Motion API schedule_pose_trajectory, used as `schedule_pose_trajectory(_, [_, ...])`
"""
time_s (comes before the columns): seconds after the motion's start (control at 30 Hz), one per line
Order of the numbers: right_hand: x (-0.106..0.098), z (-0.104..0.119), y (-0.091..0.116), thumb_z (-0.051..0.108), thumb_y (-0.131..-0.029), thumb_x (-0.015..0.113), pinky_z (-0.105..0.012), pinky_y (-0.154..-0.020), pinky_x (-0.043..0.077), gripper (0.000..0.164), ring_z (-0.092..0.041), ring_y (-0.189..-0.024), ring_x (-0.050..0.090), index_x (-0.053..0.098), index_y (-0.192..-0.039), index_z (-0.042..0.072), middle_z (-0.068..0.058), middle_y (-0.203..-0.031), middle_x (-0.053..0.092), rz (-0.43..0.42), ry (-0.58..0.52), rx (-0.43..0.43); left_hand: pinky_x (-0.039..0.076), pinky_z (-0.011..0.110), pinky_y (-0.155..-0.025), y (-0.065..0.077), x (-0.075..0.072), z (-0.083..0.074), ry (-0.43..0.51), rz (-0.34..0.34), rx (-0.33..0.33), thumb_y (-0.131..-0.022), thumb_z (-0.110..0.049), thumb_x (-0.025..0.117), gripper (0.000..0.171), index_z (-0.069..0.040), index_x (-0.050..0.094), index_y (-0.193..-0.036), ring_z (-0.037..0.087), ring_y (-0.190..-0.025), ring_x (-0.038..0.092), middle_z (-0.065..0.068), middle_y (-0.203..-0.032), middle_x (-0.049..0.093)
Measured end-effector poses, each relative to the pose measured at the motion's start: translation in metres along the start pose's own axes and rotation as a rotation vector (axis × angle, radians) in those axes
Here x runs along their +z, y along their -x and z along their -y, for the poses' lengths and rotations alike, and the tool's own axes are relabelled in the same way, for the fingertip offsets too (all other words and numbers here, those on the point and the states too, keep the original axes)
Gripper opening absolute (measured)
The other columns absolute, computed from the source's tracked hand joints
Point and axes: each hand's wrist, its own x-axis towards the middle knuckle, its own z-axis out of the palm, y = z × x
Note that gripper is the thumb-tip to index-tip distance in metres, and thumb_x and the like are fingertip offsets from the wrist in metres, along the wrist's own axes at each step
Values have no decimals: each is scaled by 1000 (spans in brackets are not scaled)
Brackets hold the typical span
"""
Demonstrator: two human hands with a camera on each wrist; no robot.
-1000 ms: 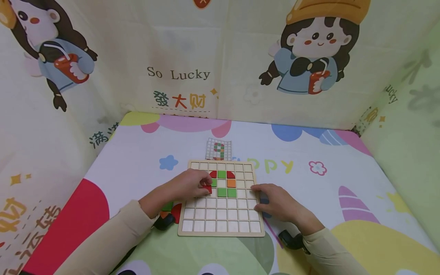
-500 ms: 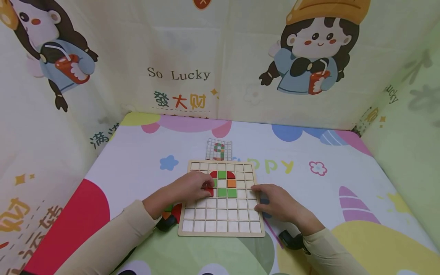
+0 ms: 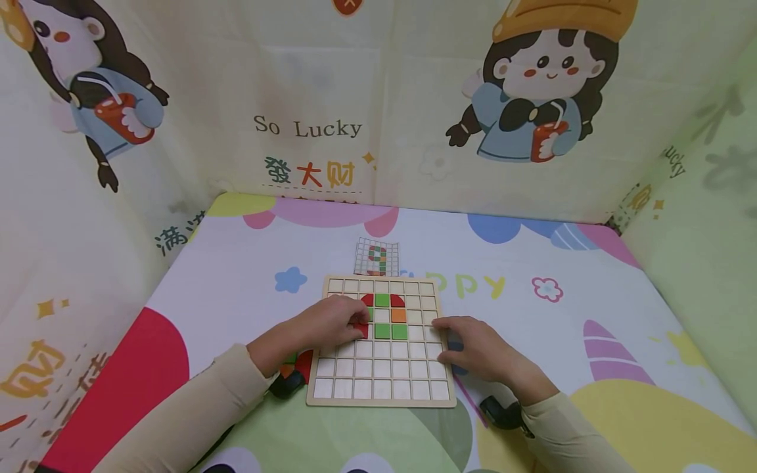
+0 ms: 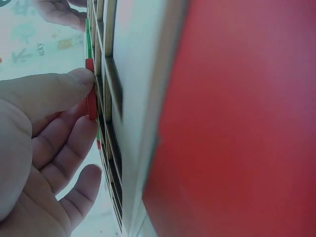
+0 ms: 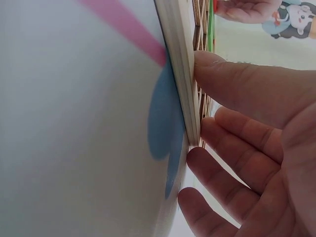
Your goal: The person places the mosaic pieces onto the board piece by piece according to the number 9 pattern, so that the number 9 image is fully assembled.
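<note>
My left hand [image 3: 332,322] is over the left part of a wooden grid board [image 3: 378,403], pinching a red tile [image 4: 92,104] between thumb and fingertip. This tile lies against the grid, left of two green tiles [image 3: 391,331]; how deep it sits in its cell I cannot tell. Further up are a green tile [image 3: 382,300], a rounded red tile [image 3: 397,301] and an orange tile [image 3: 399,315]. Another rounded red tile [image 3: 368,300] is partly covered by my fingers. My right hand [image 3: 479,347] rests on the board's right edge, fingers loosely extended.
Behind the board lies a small card [image 3: 376,257] printed with a coloured grid pattern. Loose red, green and orange tiles [image 3: 303,363] lie by the board's left edge, partly hidden by my left arm. A patterned cloth [image 3: 236,295] covers the table, with printed curtains around it.
My left hand has shifted slightly right with the red tile, bringing it nearer the green tiles in that row. The right hand and the board have stayed put.
</note>
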Motion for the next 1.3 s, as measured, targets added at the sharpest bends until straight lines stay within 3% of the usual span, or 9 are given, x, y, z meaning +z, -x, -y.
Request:
schedule_pose_trajectory(0.67, [0, 1, 0, 17, -85, 80, -54, -103, 41, 52, -37, -124, 54, 62, -131, 2, -12, -130, 63, 0, -4, 2, 52, 33, -87, -1, 1, -2, 70, 11, -17, -93, -12, 72, 16, -12, 68, -108, 15, -94, 58, -3, -101, 65])
schedule_pose_trajectory(1.3, [1, 0, 1, 17, -84, 80, -54, -102, 42, 52, -37, -122, 55, 62, -130, 1, -12, -129, 63, -9, -2, -18, 53, 35, -88, 0, 1, -1, 117, 4, 17, -93, -6, 69, 15, -9, 68, -107, 16, -95, 60, -1, -103, 67])
